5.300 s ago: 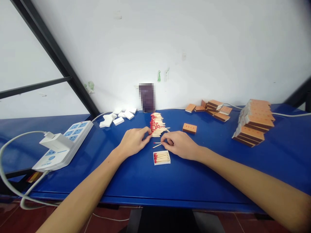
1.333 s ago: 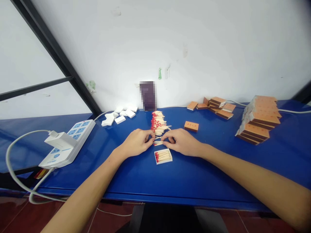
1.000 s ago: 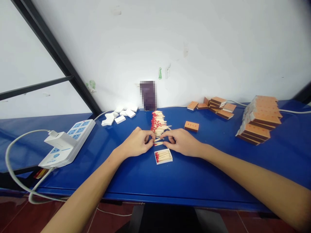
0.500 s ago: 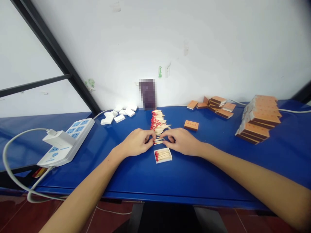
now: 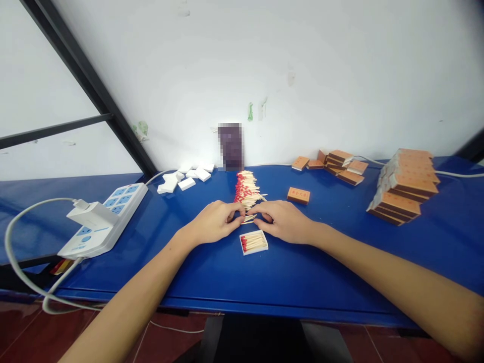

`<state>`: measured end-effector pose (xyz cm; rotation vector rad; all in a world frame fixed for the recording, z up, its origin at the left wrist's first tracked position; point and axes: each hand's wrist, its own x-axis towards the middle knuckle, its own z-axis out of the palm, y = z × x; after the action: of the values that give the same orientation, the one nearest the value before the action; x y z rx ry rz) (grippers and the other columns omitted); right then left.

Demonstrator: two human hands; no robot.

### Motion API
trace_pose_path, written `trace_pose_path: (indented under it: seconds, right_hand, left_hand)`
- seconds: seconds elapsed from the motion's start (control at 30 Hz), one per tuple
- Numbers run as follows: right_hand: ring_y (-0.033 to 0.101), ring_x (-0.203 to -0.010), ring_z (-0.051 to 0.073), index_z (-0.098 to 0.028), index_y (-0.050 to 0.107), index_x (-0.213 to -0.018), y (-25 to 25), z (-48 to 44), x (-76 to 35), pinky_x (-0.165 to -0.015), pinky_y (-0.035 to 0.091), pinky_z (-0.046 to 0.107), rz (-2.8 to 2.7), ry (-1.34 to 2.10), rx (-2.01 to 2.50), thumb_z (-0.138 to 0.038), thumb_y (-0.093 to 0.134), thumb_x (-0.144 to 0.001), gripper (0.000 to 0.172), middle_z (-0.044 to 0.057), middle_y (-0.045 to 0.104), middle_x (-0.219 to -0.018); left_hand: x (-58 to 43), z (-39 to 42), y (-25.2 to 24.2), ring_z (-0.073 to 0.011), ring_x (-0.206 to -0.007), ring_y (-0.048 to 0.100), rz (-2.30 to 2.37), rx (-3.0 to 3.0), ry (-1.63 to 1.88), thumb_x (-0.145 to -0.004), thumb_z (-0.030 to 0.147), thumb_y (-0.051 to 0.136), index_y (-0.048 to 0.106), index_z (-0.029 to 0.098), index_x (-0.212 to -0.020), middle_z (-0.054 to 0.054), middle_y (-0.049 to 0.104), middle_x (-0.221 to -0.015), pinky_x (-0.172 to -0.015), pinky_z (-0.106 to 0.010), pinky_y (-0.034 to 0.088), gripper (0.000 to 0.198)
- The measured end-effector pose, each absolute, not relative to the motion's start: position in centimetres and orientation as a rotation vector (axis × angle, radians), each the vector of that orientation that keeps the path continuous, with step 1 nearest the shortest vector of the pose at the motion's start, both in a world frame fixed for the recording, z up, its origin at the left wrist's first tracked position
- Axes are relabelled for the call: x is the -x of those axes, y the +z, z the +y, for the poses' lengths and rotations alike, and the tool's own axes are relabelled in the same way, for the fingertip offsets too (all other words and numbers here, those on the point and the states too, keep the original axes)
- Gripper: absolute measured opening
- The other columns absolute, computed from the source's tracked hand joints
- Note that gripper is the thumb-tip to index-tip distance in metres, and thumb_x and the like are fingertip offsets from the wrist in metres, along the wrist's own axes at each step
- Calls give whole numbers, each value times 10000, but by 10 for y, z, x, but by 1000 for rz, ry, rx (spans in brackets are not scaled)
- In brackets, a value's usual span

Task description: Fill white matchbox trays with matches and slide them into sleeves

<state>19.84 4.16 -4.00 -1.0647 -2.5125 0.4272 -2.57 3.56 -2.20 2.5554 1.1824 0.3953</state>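
Several loose matches point(image 5: 248, 219) lie between my two hands just in front of a heap of matches. My left hand point(image 5: 215, 222) curls thumb and fingers around their head ends. From the other side, my right hand point(image 5: 284, 221) has its thumb and index finger closed in at the bare ends. Close below the hands rests a white matchbox tray point(image 5: 254, 252), partly filled with red-headed matches lying side by side. The match heap point(image 5: 247, 187) stretches away toward the wall, with most of its red heads on the left.
An orange matchbox point(image 5: 298, 195) lies right of the heap. Farther back are more matchboxes point(image 5: 340, 159), and a tall stack point(image 5: 406, 186) stands at right. White trays point(image 5: 186, 184) lie at back left. A power strip point(image 5: 128, 196) with plug and cable occupies the left side.
My left hand has shifted slightly right, closer to my right hand, and its fingers now cover the red heads of the matches between them. The tray and heap stay put.
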Motion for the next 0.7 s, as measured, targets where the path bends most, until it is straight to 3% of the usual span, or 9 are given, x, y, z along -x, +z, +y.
trace_pose_path:
  seconds: [0.23,0.4,0.57,0.7]
  right_hand:
    - [537,-701,136,-270,660,-1194,-34,38,-198,-615,304,254,-2580,386,1011,-222,486,-930,320,18,666,-844]
    - [513,-651,125,-259,649,-1215,-37,38,-199,-609,296,251,-2548,407,1027,-231,513,-924,323,1,629,-758]
    - [466,-602,104,-203,687,-1016,-39,41,-200,-585,272,241,-2481,458,1049,-242,567,-894,175,-30,561,-663]
    - [445,-592,99,-179,660,-945,-39,42,-200,-583,266,242,-2453,474,1029,-218,512,-920,156,-33,539,-646]
  left_hand:
    - [25,35,-22,-96,-502,428,1155,-2559,390,-928,261,478,626,194,-917,58,507,-566,-542,-228,283,163]
    - [27,35,-20,-106,-521,460,1165,-2570,377,-927,242,455,632,193,-951,42,557,-603,-555,-229,298,185]
    - [31,37,-18,-109,-514,464,1214,-2602,364,-895,219,471,633,199,-938,44,559,-595,-558,-232,300,169]
    - [33,37,-17,-109,-508,462,1235,-2619,342,-857,184,482,627,197,-929,49,547,-579,-555,-229,298,163]
